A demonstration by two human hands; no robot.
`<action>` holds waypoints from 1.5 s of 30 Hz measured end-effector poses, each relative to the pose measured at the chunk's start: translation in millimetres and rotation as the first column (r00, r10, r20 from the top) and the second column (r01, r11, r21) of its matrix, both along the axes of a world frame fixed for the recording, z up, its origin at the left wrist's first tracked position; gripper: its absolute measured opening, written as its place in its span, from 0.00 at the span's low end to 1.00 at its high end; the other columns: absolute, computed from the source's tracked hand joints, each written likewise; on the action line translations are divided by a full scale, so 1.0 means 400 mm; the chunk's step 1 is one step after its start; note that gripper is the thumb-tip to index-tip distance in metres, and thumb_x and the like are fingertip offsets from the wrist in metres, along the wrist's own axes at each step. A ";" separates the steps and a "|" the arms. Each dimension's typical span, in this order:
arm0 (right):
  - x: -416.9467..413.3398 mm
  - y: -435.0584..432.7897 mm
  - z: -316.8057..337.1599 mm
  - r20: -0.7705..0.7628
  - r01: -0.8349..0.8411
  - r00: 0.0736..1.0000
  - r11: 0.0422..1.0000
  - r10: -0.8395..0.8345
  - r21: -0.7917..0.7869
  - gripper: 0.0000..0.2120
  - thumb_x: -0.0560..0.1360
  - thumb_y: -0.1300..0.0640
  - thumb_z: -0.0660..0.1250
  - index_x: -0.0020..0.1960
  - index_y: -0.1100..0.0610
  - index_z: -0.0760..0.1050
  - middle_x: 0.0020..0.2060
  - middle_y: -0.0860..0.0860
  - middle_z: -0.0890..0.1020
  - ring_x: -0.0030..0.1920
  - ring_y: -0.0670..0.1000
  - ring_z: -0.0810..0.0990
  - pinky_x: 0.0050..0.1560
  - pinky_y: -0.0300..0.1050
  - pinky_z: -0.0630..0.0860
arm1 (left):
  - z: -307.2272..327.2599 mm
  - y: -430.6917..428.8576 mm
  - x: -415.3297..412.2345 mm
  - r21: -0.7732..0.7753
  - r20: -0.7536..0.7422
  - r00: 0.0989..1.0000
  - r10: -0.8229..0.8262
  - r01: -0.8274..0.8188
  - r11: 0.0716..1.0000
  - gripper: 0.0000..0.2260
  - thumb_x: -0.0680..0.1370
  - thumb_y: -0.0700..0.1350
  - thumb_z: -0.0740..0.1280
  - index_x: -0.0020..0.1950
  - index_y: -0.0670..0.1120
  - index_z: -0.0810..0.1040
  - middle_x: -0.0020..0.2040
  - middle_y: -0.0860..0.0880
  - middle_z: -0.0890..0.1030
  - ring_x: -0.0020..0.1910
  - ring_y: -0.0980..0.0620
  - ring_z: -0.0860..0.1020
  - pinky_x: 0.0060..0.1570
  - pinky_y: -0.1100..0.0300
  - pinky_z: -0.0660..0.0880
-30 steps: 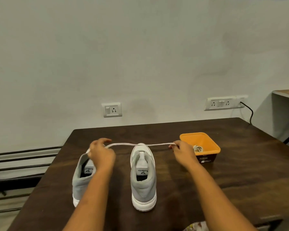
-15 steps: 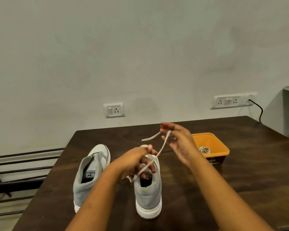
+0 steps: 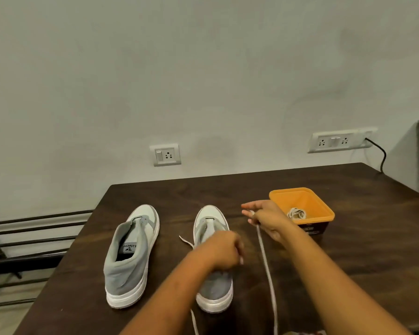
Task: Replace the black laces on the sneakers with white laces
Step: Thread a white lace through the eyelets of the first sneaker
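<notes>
Two grey-and-white sneakers stand on the dark wooden table (image 3: 348, 238) with their toes pointing away from me and no laces showing in them. The left sneaker (image 3: 131, 252) is untouched. My left hand (image 3: 224, 250) is closed in a fist over the opening of the right sneaker (image 3: 214, 288). A short white lace end (image 3: 186, 241) sticks out to the left of that fist. My right hand (image 3: 266, 218) is to the right of this sneaker, pinching a white lace (image 3: 266, 267) that trails toward the near table edge.
An orange tub (image 3: 322, 209) stands at the right of my right hand, with a coiled lace (image 3: 296, 213) inside. Wall sockets (image 3: 167, 154) and a plugged-in black cable (image 3: 382, 155) are behind the table. A black metal rack (image 3: 22, 238) stands left of the table.
The lace was stretched level between both hands above the sneakers. The hands then met over the right sneaker. Now my left hand is down on that sneaker, and the lace hangs from my right.
</notes>
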State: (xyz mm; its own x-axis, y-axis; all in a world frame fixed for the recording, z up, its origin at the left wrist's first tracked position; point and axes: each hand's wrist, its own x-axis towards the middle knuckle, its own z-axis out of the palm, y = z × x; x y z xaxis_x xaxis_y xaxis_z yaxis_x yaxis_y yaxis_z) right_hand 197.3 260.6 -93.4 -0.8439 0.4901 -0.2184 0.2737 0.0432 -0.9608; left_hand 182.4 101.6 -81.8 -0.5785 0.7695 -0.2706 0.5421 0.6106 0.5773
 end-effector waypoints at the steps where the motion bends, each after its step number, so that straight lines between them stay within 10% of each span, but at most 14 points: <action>1: 0.001 -0.009 0.014 -0.034 -0.032 0.999 0.998 0.031 -0.048 0.15 0.75 0.75 0.59 0.52 0.60 0.78 0.56 0.58 0.80 0.60 0.53 0.79 0.54 0.43 0.77 | -0.004 -0.011 -0.025 0.130 0.034 0.987 0.154 -0.157 0.979 0.12 0.75 0.33 0.62 0.54 0.44 0.77 0.49 0.41 0.82 0.43 0.48 0.79 0.45 0.55 0.79; 4: 0.011 -0.035 0.057 -0.162 -0.132 0.982 0.973 0.101 -0.191 0.13 0.75 0.74 0.60 0.47 0.61 0.79 0.47 0.58 0.84 0.50 0.51 0.83 0.51 0.42 0.79 | -0.005 -0.036 -0.076 0.393 0.114 0.924 0.365 -0.380 0.838 0.18 0.76 0.37 0.65 0.59 0.56 0.68 0.48 0.47 0.80 0.46 0.49 0.80 0.43 0.56 0.81; 8: 0.010 -0.067 0.069 -0.263 -0.313 0.927 0.939 0.268 -0.145 0.07 0.74 0.71 0.65 0.48 0.62 0.79 0.38 0.54 0.83 0.39 0.48 0.83 0.44 0.41 0.80 | -0.001 -0.031 -0.078 0.480 0.249 0.945 0.211 -0.310 0.821 0.15 0.78 0.39 0.65 0.60 0.55 0.70 0.45 0.46 0.81 0.38 0.52 0.81 0.34 0.62 0.80; 16: -0.042 -0.052 0.032 -0.025 -0.262 0.950 0.838 0.311 0.479 0.06 0.74 0.56 0.71 0.51 0.53 0.81 0.33 0.46 0.76 0.33 0.42 0.72 0.35 0.31 0.69 | -0.029 -0.027 -0.113 0.524 -0.039 0.919 0.393 -0.316 0.791 0.09 0.78 0.38 0.63 0.53 0.52 0.75 0.49 0.49 0.79 0.46 0.54 0.78 0.43 0.65 0.76; 23: -0.065 -0.007 0.002 0.051 -0.181 0.982 0.843 0.180 0.506 0.06 0.78 0.60 0.65 0.47 0.56 0.82 0.38 0.47 0.80 0.36 0.41 0.75 0.34 0.30 0.68 | -0.065 -0.009 -0.129 0.095 -0.504 0.775 0.383 -0.391 0.916 0.22 0.75 0.62 0.62 0.64 0.51 0.73 0.69 0.51 0.68 0.68 0.49 0.64 0.63 0.50 0.66; 27: -0.066 0.004 -0.022 0.109 -0.196 0.980 0.858 0.163 0.474 0.11 0.78 0.64 0.61 0.50 0.55 0.82 0.40 0.48 0.80 0.42 0.45 0.76 0.36 0.33 0.69 | -0.096 0.006 -0.136 -0.031 -0.266 0.868 0.419 -0.443 0.896 0.24 0.73 0.63 0.64 0.59 0.47 0.80 0.72 0.47 0.65 0.70 0.45 0.63 0.64 0.50 0.66; 34: -0.070 -0.010 -0.056 0.151 -0.235 0.972 0.821 0.182 0.520 0.04 0.74 0.57 0.71 0.45 0.58 0.83 0.47 0.52 0.83 0.43 0.43 0.76 0.34 0.31 0.67 | -0.077 0.005 -0.150 -0.070 0.176 0.813 0.554 -0.551 0.831 0.15 0.56 0.51 0.72 0.39 0.44 0.79 0.48 0.42 0.82 0.50 0.43 0.81 0.49 0.54 0.80; 40: -0.081 -0.020 -0.088 0.237 -0.275 0.956 0.794 0.170 0.541 0.03 0.76 0.57 0.68 0.43 0.54 0.78 0.49 0.53 0.82 0.48 0.49 0.78 0.46 0.40 0.73 | -0.100 0.011 -0.154 -0.099 0.005 0.835 0.550 -0.547 0.831 0.24 0.68 0.56 0.70 0.61 0.48 0.78 0.65 0.47 0.70 0.63 0.45 0.69 0.58 0.56 0.69; 45: -0.094 -0.026 -0.109 0.270 -0.285 0.950 0.788 0.157 0.546 0.04 0.78 0.57 0.66 0.45 0.53 0.79 0.48 0.52 0.82 0.49 0.50 0.79 0.48 0.43 0.76 | -0.115 0.013 -0.161 0.013 0.258 0.735 0.627 -0.652 0.759 0.10 0.61 0.48 0.73 0.42 0.54 0.83 0.62 0.46 0.73 0.61 0.43 0.70 0.54 0.55 0.76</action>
State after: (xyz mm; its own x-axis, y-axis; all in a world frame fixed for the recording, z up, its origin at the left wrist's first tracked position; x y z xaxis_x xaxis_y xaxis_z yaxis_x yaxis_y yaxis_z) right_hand 159.7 250.4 -137.1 -0.9138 0.3838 -0.1330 0.3695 0.6493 -0.6648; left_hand 118.0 106.9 -127.6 -0.8759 0.2690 -0.4005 -0.1075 0.7005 0.7055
